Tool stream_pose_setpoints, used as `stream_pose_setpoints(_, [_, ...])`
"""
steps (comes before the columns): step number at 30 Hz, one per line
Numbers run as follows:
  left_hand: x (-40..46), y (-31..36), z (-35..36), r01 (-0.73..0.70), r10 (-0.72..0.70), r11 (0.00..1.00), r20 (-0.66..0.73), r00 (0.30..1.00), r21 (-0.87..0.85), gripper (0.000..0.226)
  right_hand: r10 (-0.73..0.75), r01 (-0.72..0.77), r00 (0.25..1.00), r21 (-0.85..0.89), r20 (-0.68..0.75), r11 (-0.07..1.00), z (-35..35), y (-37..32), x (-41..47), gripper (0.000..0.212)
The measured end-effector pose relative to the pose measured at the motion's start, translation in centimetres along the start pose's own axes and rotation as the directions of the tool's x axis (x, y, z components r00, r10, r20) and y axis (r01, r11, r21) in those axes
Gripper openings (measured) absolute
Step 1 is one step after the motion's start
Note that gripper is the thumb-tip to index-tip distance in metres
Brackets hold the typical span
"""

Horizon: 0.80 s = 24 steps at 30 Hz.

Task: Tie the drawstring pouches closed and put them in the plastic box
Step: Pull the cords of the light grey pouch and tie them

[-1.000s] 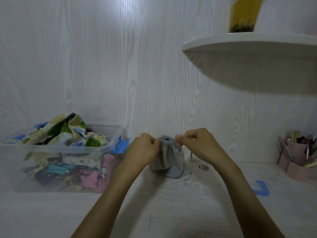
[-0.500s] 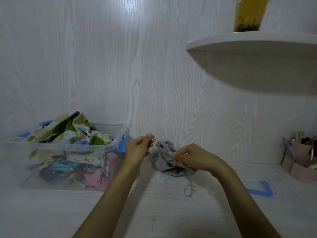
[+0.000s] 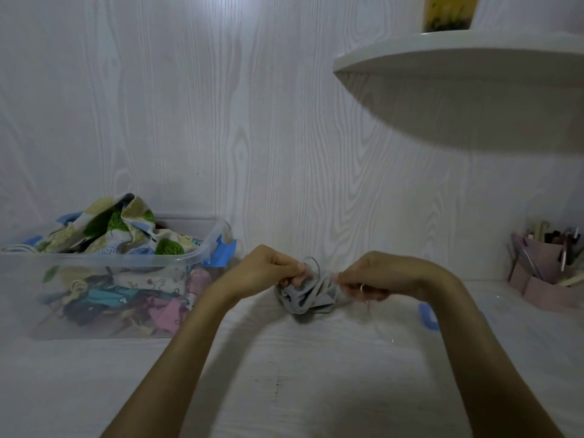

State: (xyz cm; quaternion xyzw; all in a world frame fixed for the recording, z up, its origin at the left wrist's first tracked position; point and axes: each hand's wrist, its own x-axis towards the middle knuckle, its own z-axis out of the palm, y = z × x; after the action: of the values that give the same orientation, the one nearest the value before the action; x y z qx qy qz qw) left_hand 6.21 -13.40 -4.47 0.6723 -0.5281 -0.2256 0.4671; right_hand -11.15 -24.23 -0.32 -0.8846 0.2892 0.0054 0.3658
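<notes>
**White desk, grey pouch held between both hands**

White wood-grain panelling forms the back wall, and a white desk (image 3: 284, 390) of the same finish lies beneath my arms. At the middle of the desk, close to the wall, the grey drawstring pouch (image 3: 308, 294) sits crumpled on the surface. My left hand (image 3: 268, 270) grips its left side, fingers curled into the fabric. My right hand (image 3: 376, 279) closes on its right side, fingertips pinching the cord; a ring shows on one finger. A loop of grey drawstring (image 3: 311, 262) rises above the pouch between the two hands.

Well to the left stands the clear plastic box (image 3: 196, 257), lid off, heaped with other pouches; a leaf-printed pouch (image 3: 117, 227) tops the pile and pink, teal and dark ones show through the wall. Blue tape (image 3: 222, 252) marks the box's near right corner, and another blue tape mark (image 3: 428, 316) lies on the desk behind my right wrist. At far right a pink holder (image 3: 543, 273) carries pens. A white shelf (image 3: 458, 58) juts out overhead.
</notes>
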Motion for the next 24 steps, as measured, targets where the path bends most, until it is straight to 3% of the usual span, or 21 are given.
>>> stream_pose_setpoints(6, [-0.5,0.6,2.6,-0.019,0.0,0.997,0.256,0.967,0.074,0.019,-0.113,0.126,0.966,0.045,-0.231,0.991,-0.6,-0.5,-0.5,0.043])
stream_pose_setpoints(10, [-0.3,0.6,4.0,-0.022,-0.022,0.991,0.322,0.947,0.131,0.024,-0.215,0.212,0.936,-0.04,-0.277,0.976,0.2,-1.5,-0.3,0.044])
stream_pose_setpoints(13, [-0.6,0.8,4.7,-0.054,0.012,0.992,0.335,0.942,0.116,0.046,-0.317,0.282,0.889,-0.152,-0.33,0.947,1.1,-1.9,0.3,0.04])
stream_pose_setpoints(17, [-0.6,1.3,4.5,-0.071,0.053,0.996,0.271,0.961,0.056,0.036,-0.451,0.46,0.851,-0.034,-0.269,0.887,1.5,-2.3,0.5,0.033])
stream_pose_setpoints(20, [-0.8,1.3,3.2,-0.031,0.036,0.999,0.192,0.981,-0.031,0.039,-0.411,0.394,0.866,-0.117,-0.285,0.912,0.1,-0.5,0.6,0.032])
stream_pose_setpoints(22, [-0.8,1.3,2.4,-0.008,0.021,0.997,0.167,0.986,-0.075,0.038,-0.361,0.309,0.918,-0.271,-0.165,0.912,-0.4,0.7,0.8,0.044])
stream_pose_setpoints(24, [-0.8,1.5,1.8,0.006,0.012,0.993,0.156,0.988,-0.117,0.036,-0.321,0.272,0.941,-0.322,-0.11,0.907,-0.1,1.0,0.9,0.035])
